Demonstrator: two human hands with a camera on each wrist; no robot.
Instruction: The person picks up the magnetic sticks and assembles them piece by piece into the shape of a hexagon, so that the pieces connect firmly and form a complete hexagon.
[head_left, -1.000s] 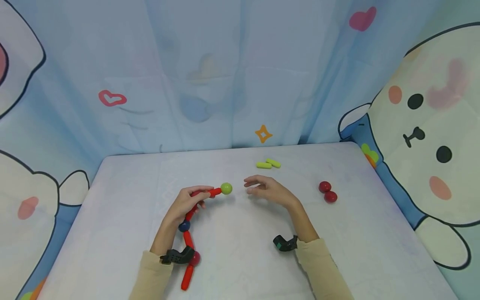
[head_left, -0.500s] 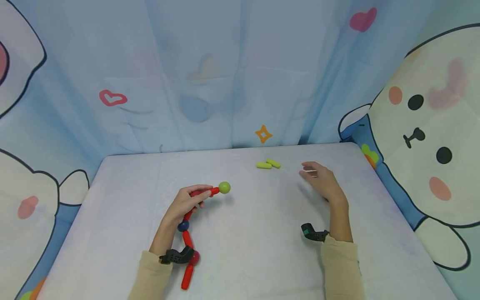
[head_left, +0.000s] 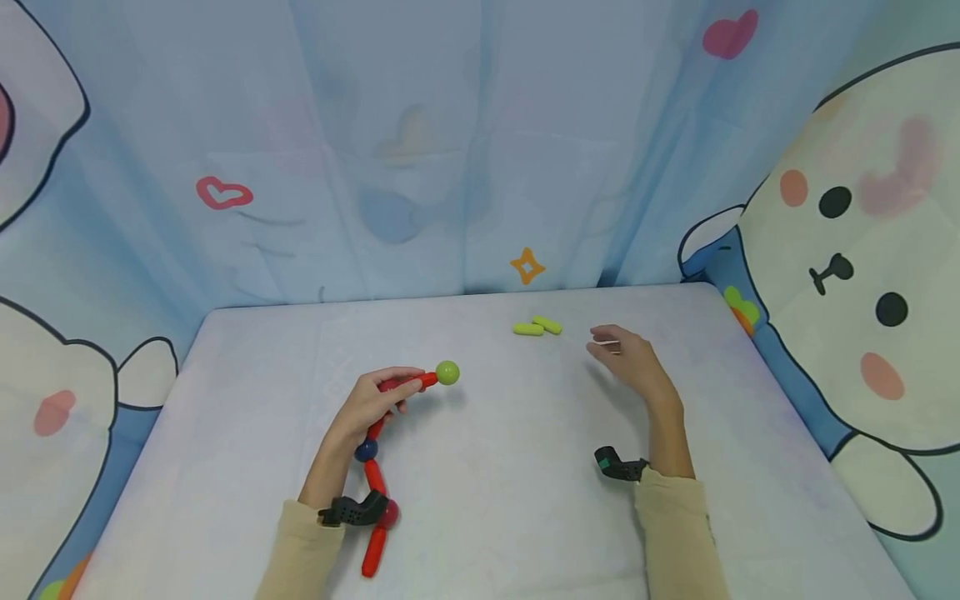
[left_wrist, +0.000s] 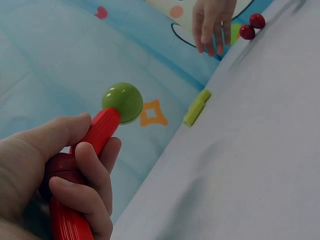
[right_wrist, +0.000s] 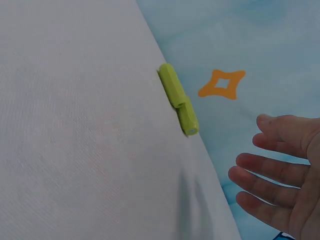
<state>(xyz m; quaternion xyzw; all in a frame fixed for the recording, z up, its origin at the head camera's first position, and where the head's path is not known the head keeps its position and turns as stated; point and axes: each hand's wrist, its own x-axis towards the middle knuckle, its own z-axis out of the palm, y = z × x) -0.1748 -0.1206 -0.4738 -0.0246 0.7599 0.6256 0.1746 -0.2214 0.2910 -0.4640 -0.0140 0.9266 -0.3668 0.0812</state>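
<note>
My left hand [head_left: 378,396] grips a jointed chain of red rods [left_wrist: 102,131] and coloured balls. At the chain's far end sits a green ball [head_left: 447,372]. A dark red ball [left_wrist: 62,172] shows between the fingers and palm. Below the hand, the chain runs down past a dark blue ball [head_left: 366,450] and a red ball [head_left: 389,514] to a last red rod [head_left: 373,553]. Over the right side of the table, my right hand [head_left: 632,361] is held up with relaxed fingers and nothing in them. Two short green rods [head_left: 528,329] lie side by side to its left.
Two loose red balls [left_wrist: 247,32] rest on the table, hidden behind my right hand and forearm in the head view. The white-covered table [head_left: 487,467] ends at a blue curtain [head_left: 420,167] printed with cartoon figures. A black camera [head_left: 618,464] sits on my right wrist.
My right hand has moved right, away from the green ball, and then drifted slightly back left. The left hand keeps its hold on the chain, almost still.
</note>
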